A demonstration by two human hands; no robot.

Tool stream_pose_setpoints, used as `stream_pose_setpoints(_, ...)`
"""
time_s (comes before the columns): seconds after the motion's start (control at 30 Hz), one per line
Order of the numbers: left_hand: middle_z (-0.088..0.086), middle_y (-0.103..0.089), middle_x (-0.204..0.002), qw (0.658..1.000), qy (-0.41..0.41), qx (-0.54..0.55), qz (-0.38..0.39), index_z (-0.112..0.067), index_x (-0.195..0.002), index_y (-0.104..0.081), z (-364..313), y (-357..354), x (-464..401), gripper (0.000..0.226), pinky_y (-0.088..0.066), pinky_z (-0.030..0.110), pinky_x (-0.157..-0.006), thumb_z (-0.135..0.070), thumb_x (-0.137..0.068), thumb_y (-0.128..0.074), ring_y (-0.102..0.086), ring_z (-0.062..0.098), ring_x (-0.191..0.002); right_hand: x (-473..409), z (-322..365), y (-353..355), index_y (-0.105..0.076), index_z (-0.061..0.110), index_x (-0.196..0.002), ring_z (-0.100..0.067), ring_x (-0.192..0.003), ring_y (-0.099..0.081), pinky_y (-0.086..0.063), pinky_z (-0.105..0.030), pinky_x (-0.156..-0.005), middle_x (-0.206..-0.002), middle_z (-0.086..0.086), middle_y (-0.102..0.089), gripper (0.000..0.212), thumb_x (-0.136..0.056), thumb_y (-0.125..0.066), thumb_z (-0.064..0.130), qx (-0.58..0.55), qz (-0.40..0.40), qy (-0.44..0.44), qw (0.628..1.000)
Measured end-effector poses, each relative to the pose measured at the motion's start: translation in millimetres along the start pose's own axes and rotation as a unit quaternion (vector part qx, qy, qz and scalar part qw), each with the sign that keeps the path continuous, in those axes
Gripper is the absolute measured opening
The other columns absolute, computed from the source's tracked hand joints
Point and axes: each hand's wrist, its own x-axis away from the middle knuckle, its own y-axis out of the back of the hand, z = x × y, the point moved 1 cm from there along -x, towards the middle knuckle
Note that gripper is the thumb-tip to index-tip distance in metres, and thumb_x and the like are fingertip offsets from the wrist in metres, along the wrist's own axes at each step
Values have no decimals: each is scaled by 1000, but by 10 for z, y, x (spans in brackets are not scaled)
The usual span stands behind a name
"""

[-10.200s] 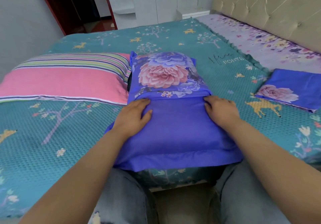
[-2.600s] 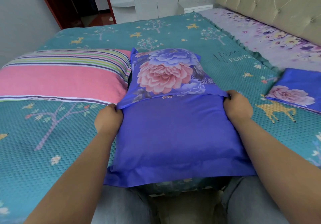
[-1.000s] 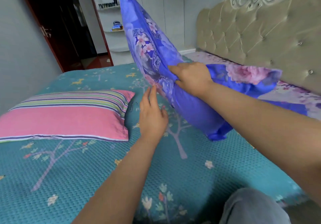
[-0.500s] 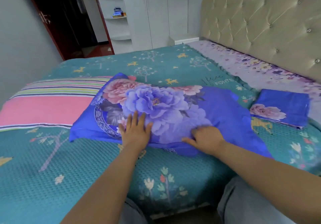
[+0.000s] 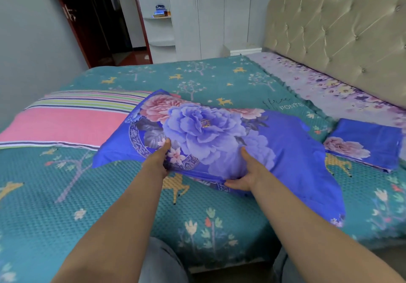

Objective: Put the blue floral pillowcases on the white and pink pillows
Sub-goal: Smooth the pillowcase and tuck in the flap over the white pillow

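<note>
Head view: both hands grip the near long edge of the covered pillow (image 5: 219, 135), blue floral pillowcase already on it, big purple peony print facing up. Left hand (image 5: 158, 161) holds the edge with thumb on top and fingers tucked underneath, so fingers hidden. Right hand (image 5: 243, 176) just to its right, thumb pressed up onto the flower print, fingers curled under the pillow's edge. The near edge looks raised a little off the bedspread (image 5: 109, 205); can't tell if the far side rests flat. Loose blue flap of the case trails off to the right of the right hand, down toward the bed edge.

Pink striped pillow (image 5: 66, 124) lies bare, left of the left hand and beyond it, its right end touching or tucked behind the covered pillow. Folded second pillowcase (image 5: 364, 144), blue with a pink rose, sits well right of the right hand, flat on the bedspread.

Writing on the teal bedspread beyond the right hand: script word unreadable, below it "FONTS" partly legible (image 5: 291, 107). Beige tufted headboard (image 5: 340, 30) far right, purple floral sheet (image 5: 329, 91) below it. Dark door (image 5: 92, 19) and white shelves (image 5: 160, 16) beyond the left hand; bottle labels there too small to read
</note>
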Motion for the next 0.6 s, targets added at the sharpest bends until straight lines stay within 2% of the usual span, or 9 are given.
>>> stream_pose_setpoints(0.03,12,-64,-102,1000,10,3,10,-9,-86,-62,9,-62,2,26,-50,47,-84,-34,-84,-69,-63,27,-85,-19,-8,-59,-42,21,-106,-30,-116,-50,-42,-48,-91,-110,-9,-44,42,-82,-65,47,-32,-8,-6,999)
stream_pose_setpoints(0.1,12,-63,-101,998,24,44,40,-9,-83,-61,19,-180,-25,11,-48,44,-82,-18,-90,-63,-62,25,-79,-163,12,-156,-49,18,-84,-21,-80,-55,-43,-35,-67,-86,-3,-52,20,-86,-60,35,-67,-28,12,997)
stream_pose_setpoints(0.13,11,-65,-96,997,23,57,48,-9,-84,-61,25,-237,-41,8,-49,43,-80,-12,-92,-58,-61,23,-74,-202,35,-188,-46,17,-72,-16,-64,-47,-38,-29,-59,-73,0,-48,21,-88,-56,27,-74,-35,35,996)
stream_pose_setpoints(0.17,9,-69,-86,996,16,77,53,-9,-87,-61,8,-301,-86,10,-52,42,-76,-6,-93,-53,-62,22,-69,-253,95,-229,-42,17,-65,-14,-55,-38,-33,-25,-56,-66,1,-42,24,-87,-52,21,-74,-49,60,994)
stream_pose_setpoints(0.23,5,-71,-66,992,-17,104,72,-9,-92,-60,-45,-405,-140,18,-58,35,-61,1,-92,-45,-67,18,-59,-303,275,-296,-39,17,-62,-13,-51,-30,-29,-24,-57,-61,1,-37,24,-84,-48,13,-83,-57,116,988)
stream_pose_setpoints(0.3,7,-72,-75,986,-67,123,91,-5,-103,-60,-167,-503,-213,23,-57,31,-51,5,-88,-45,-69,16,-59,-275,527,-393,-41,17,-64,-13,-49,-30,-31,-22,-58,-54,-1,-36,21,-81,-48,8,-82,-26,181,980)
stream_pose_setpoints(0.37,10,-71,-84,981,-97,127,113,-2,-108,-59,-291,-640,-288,29,-56,28,-52,6,-83,-48,-69,18,-64,-240,804,-471,-45,18,-65,-14,-47,-33,-34,-20,-57,-47,0,-38,18,-79,-48,8,-69,12,241,968)
stream_pose_setpoints(0.47,7,-70,-69,970,-134,145,143,-6,-85,-61,-546,-925,-309,17,-56,26,-53,6,-84,-49,-68,16,-59,-225,1221,-604,-46,19,-71,-13,-46,-38,-39,-19,-55,-48,0,-45,15,-77,-49,5,-59,66,317,944)
stream_pose_setpoints(0.6,7,-68,-76,954,-206,130,177,-9,-88,-61,-1102,-1364,-543,14,-57,31,-63,1,-87,-53,-66,15,-64,-249,1844,-980,-45,19,-67,-12,-42,-38,-36,-19,-54,-51,0,-46,20,-79,-47,2,-47,115,380,917)
